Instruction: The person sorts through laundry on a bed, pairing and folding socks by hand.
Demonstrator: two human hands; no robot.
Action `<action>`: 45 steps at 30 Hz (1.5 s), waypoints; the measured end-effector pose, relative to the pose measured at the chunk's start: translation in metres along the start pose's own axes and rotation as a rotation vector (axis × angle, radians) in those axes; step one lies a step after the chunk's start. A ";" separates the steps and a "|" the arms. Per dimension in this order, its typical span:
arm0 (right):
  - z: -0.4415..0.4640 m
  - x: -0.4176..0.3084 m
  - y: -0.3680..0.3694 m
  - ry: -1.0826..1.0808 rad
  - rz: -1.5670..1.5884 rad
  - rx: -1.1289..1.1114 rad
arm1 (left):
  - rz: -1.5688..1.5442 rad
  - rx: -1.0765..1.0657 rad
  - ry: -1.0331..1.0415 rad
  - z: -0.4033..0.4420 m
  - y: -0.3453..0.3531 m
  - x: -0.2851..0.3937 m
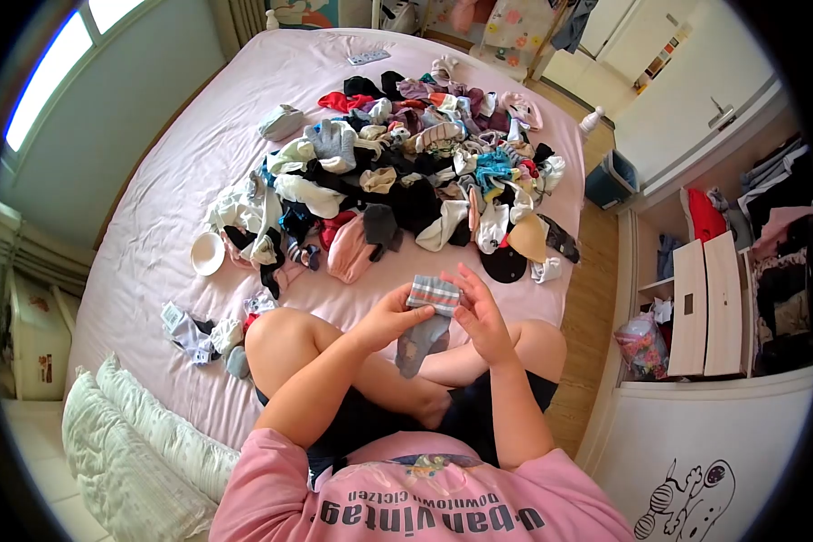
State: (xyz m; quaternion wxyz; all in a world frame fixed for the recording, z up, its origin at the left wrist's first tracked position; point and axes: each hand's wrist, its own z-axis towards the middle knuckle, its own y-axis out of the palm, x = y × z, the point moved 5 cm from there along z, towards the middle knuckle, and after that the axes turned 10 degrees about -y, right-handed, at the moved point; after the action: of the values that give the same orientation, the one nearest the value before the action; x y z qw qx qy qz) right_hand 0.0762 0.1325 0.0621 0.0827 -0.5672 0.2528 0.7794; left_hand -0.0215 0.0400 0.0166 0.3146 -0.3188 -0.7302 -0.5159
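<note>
A grey sock (413, 350) with an orange-and-white striped cuff hangs in front of me, above my crossed legs. My left hand (390, 318) grips it at the left of the cuff, thumb lying across the front. At the cuff's right edge, my right hand (484, 318) holds the fabric between its thumb and fingers, some of which are stretched upward. Beyond my knees lies a big heap of socks and small clothes (415, 203) in many colours. Beside my left knee is a smaller group of socks (190, 332), white, grey and dark.
I sit on a bed with a pink sheet (167, 194). A pale round cup-shaped item (208, 254) lies left of the heap. Pillows (126, 443) are at the lower left. To the right stand a blue bin (611, 179) and an open wardrobe with wooden drawer fronts (688, 309).
</note>
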 end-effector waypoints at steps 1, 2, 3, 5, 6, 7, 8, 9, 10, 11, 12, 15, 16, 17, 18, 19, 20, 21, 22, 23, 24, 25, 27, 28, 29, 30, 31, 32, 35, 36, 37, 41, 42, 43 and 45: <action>0.000 0.004 -0.003 0.036 0.034 0.026 | 0.004 -0.008 0.000 -0.001 0.001 0.001; -0.002 0.009 -0.005 0.094 0.036 0.016 | 0.008 -0.016 -0.001 -0.001 0.003 0.001; -0.004 0.016 -0.008 0.152 0.038 0.008 | 0.044 -0.019 0.010 -0.002 0.004 0.001; -0.006 0.020 -0.011 0.217 0.028 0.010 | 0.113 -0.026 0.032 -0.002 0.005 0.003; -0.005 0.020 -0.011 0.225 0.016 0.019 | 0.149 -0.030 0.018 -0.001 0.004 0.002; -0.005 0.020 -0.012 0.233 0.004 0.028 | 0.185 -0.034 0.003 -0.001 0.002 0.000; -0.004 0.019 -0.013 0.226 0.007 0.046 | 0.221 -0.038 -0.012 -0.001 0.002 0.000; -0.003 0.018 -0.014 0.219 0.009 0.064 | 0.183 -0.059 -0.040 -0.002 0.004 -0.001; -0.001 0.017 -0.015 0.213 0.011 0.083 | 0.145 -0.081 -0.069 -0.003 0.006 -0.001; 0.000 0.016 -0.015 0.215 0.026 0.104 | 0.106 -0.102 -0.098 -0.004 0.008 -0.002; 0.002 0.015 -0.016 0.217 0.042 0.126 | 0.078 -0.109 -0.128 -0.004 0.010 -0.003; 0.005 0.015 -0.017 0.182 0.047 0.163 | 0.013 -0.112 -0.204 -0.003 0.012 -0.007; 0.006 0.015 -0.016 0.163 0.043 0.170 | 0.003 -0.099 -0.219 -0.002 0.010 -0.009; 0.007 0.016 -0.015 0.137 0.029 0.168 | -0.007 -0.085 -0.234 -0.001 0.008 -0.012; 0.007 0.016 -0.014 0.112 0.016 0.166 | 0.009 -0.051 -0.242 0.001 0.004 -0.017; 0.007 0.017 -0.013 0.086 0.002 0.164 | 0.025 -0.018 -0.250 0.004 -0.002 -0.024; 0.007 0.017 -0.012 0.070 -0.043 0.152 | 0.042 0.015 -0.257 0.004 -0.004 -0.025; 0.007 0.017 -0.011 0.053 -0.089 0.141 | 0.040 0.033 -0.255 0.004 -0.004 -0.026; 0.007 0.017 -0.010 0.036 -0.135 0.130 | 0.038 0.050 -0.252 0.004 -0.004 -0.027; 0.006 0.018 -0.011 0.003 -0.206 0.123 | 0.036 0.068 -0.249 0.004 -0.004 -0.026; 0.005 0.019 -0.011 -0.031 -0.276 0.117 | 0.039 0.077 -0.228 0.006 -0.004 -0.028; 0.004 0.019 -0.011 -0.065 -0.346 0.110 | 0.043 0.085 -0.208 0.008 -0.006 -0.030; 0.006 0.004 -0.002 -0.216 -0.567 0.062 | 0.012 0.087 -0.196 0.008 -0.004 -0.028; 0.007 -0.004 0.001 -0.291 -0.678 0.038 | -0.023 0.080 -0.204 0.007 -0.003 -0.028; 0.006 -0.005 0.002 -0.308 -0.689 0.035 | -0.059 0.074 -0.211 0.006 -0.001 -0.025; 0.006 -0.007 0.002 -0.326 -0.700 0.031 | -0.092 0.038 -0.215 0.005 0.000 -0.024; 0.006 -0.008 0.002 -0.344 -0.711 0.026 | -0.126 0.003 -0.218 0.005 0.000 -0.022; 0.006 -0.010 0.004 -0.344 -0.722 0.010 | -0.160 -0.033 -0.220 0.004 0.000 -0.021; 0.005 -0.017 0.009 -0.329 -0.752 -0.052 | -0.088 -0.141 -0.201 0.001 0.001 -0.017; 0.005 -0.020 0.010 -0.315 -0.760 -0.081 | -0.101 -0.174 -0.180 -0.001 0.002 -0.014; 0.005 -0.021 0.010 -0.301 -0.767 -0.109 | -0.113 -0.206 -0.160 -0.005 0.005 -0.011; 0.006 -0.025 0.012 -0.358 -0.825 -0.177 | -0.290 -0.164 -0.246 -0.012 0.008 -0.005; 0.006 -0.025 0.012 -0.376 -0.844 -0.190 | -0.297 -0.150 -0.250 -0.010 0.007 -0.007; 0.005 -0.025 0.013 -0.394 -0.864 -0.203 | -0.303 -0.136 -0.254 -0.008 0.005 -0.010; 0.005 -0.023 0.014 -0.386 -0.888 -0.185 | -0.319 -0.137 -0.253 -0.004 0.001 -0.014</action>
State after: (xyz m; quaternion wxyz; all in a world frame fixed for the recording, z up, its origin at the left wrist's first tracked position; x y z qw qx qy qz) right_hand 0.0743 0.1263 0.0891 0.4016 -0.4705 -0.1039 0.7788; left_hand -0.0116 0.0345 0.0077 0.1126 -0.2820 -0.7683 -0.5635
